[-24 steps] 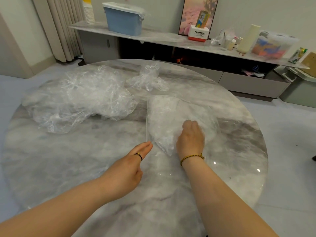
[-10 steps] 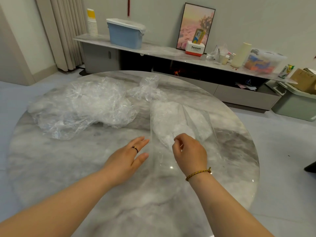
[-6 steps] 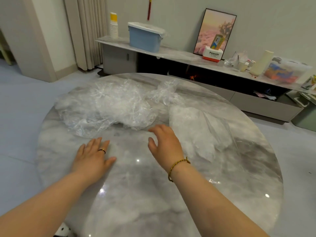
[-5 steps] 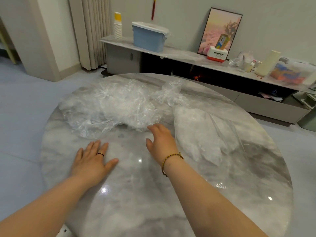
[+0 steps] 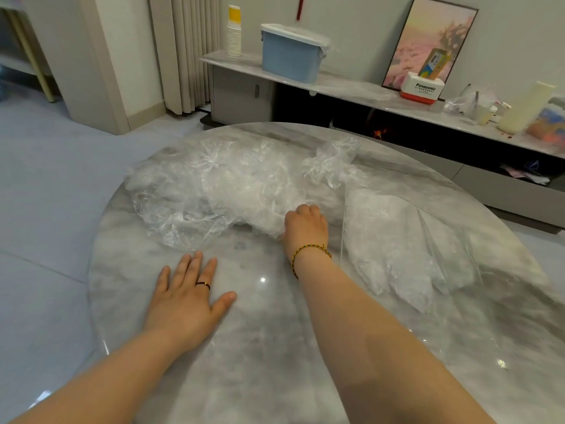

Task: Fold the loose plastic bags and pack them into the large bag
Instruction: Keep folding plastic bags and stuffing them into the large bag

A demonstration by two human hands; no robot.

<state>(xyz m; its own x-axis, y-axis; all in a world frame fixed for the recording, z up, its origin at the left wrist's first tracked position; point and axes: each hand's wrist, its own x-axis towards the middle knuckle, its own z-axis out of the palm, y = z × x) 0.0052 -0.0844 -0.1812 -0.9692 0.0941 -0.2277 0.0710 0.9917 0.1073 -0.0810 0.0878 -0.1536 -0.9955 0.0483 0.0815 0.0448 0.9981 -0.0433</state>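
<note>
- Where the crumpled pile of loose plastic bags [image 5: 220,191] lies on the round marble surface [image 5: 275,347], its near right edge meets the right hand [image 5: 305,226], whose fingers curl into the film; the grip looks clenched on the plastic, though the fingertips are hidden in it.
- Just right of that grip lies the large bag [image 5: 403,240], clear and spread flat, with whitish folded plastic showing through it.
- Beyond the right hand, a small scrunched bag [image 5: 331,163] sits between the pile and the large bag, touching both as far as can be told.
- Left of and nearer than the right grip, the left hand [image 5: 186,298] rests palm down on the bare surface, fingers spread, grasping nothing, just short of the pile's near edge.
- A woven bracelet [image 5: 308,249] circles the right wrist; a dark ring [image 5: 203,284] sits on a left finger.
- Far beyond both hands, a low shelf [image 5: 351,87] carries a blue lidded bin [image 5: 290,52].
</note>
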